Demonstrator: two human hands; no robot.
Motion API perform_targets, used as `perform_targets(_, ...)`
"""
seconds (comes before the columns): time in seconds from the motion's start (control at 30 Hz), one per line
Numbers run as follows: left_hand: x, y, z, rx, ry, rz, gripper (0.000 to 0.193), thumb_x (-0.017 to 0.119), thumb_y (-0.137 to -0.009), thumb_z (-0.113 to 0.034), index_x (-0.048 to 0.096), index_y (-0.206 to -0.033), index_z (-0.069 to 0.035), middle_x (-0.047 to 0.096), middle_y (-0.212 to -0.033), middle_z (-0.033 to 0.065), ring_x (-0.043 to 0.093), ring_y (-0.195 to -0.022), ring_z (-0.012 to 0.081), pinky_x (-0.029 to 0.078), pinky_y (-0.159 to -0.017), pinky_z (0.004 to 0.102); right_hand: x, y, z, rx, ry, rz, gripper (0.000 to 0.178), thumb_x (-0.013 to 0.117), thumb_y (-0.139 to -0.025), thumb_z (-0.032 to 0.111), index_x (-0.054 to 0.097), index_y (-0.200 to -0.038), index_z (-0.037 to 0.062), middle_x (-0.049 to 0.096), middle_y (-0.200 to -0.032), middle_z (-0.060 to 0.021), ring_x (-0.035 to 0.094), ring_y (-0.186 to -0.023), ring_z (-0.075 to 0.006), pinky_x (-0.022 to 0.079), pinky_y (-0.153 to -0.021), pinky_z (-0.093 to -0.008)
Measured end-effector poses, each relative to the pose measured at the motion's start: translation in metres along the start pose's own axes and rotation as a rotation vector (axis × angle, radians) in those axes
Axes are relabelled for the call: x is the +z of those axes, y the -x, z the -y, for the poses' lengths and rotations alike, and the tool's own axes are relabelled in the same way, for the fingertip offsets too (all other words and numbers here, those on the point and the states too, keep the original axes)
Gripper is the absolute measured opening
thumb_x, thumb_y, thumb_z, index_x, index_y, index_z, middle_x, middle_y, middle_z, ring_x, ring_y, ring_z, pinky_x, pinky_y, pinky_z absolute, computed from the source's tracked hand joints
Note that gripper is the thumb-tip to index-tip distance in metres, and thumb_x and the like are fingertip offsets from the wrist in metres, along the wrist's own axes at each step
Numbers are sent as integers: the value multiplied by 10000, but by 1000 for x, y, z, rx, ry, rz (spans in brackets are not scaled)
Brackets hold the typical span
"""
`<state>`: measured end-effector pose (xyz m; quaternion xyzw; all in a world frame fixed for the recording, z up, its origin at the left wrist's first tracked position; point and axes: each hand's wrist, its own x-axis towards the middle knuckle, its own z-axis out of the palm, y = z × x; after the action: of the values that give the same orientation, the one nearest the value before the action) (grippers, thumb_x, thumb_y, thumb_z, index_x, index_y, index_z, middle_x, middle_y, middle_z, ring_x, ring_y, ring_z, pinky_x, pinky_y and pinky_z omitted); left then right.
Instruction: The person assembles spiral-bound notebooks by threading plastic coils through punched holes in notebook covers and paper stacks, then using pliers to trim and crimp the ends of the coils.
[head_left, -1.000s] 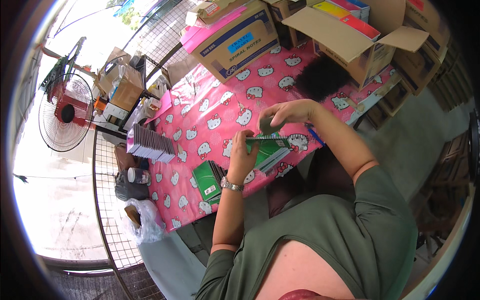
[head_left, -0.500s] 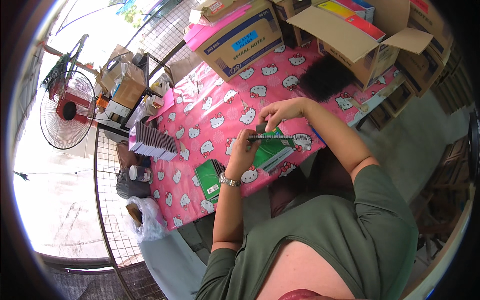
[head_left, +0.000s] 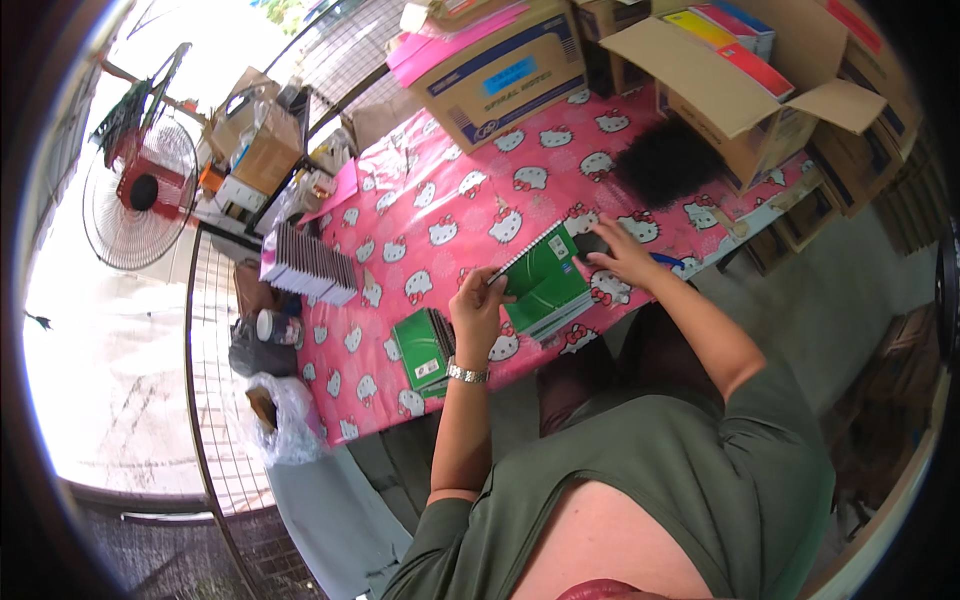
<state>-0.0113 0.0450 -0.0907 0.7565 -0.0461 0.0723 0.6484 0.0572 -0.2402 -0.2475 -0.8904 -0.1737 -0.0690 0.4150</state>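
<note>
My left hand (head_left: 478, 305) pinches the green spiral notebook (head_left: 545, 280) at its near edge; right hand (head_left: 622, 255) lies flat across it. Light, bendy; grip by the spine.

We see a glossy green card notebook (head_left: 545, 285), shiny pink plastic sheeting over the worktop (head_left: 420, 210), and matt brown cardboard boxes (head_left: 505, 65).
</note>
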Motion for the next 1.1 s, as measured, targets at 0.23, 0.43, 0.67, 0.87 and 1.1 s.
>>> perform_targets(0.23, 7, 10, 10, 73, -90, -107, 198, 644, -979, -159, 646, -1012, 36, 594, -729, 19, 609, -685, 58, 593, -570, 254, -14, 105, 14, 232, 491, -72, 650, 711, -824, 253, 487, -1406, 69, 476, -1411, -209, 443, -1298, -412, 368, -1085, -515)
perform_targets(0.43, 1, 5, 19, 77, -153, -103, 196, 652, -963, -119, 619, -1106, 12, 627, -752, 46, 627, -673, 78, 590, -553, 256, -47, 62, 88, 81, -112, -287, 482, 720, -753, 120, 639, -1220, 36, 635, -1182, -156, 540, -1180, -359, 429, -1030, -438)
perform_targets(0.67, 11, 12, 13, 169, -169, -159, 124, 637, -963, -81, 634, -1025, 27, 631, -733, 49, 652, -649, 89, 555, -534, 248, -48, 32, 208, -296, -216, -119, 505, 784, -767, 184, 640, -1224, 26, 605, -1237, -133, 561, -1167, -315, 454, -1025, -430)
perform_targets(0.87, -2, 13, 16, 158, -306, -87, 130, 637, -926, 12, 638, -1055, 27, 657, -763, 51, 683, -694, 109, 555, -583, 257, -41, 20, 217, -398, -141, -102, 501, 779, -765, 202, 639, -1194, -17, 607, -1215, -166, 562, -1150, -320, 486, -981, -413)
perform_targets(1.1, 2, 16, 22, 166, -125, -115, 237, 615, -885, 98, 666, -1110, 40, 691, -865, 52, 649, -734, 78, 535, -622, 227, -40, 19, 215, -453, -23, -66, 405, 714, -826, 136, 648, -1178, -53, 672, -1123, -169, 614, -1071, -260, 508, -940, -362)
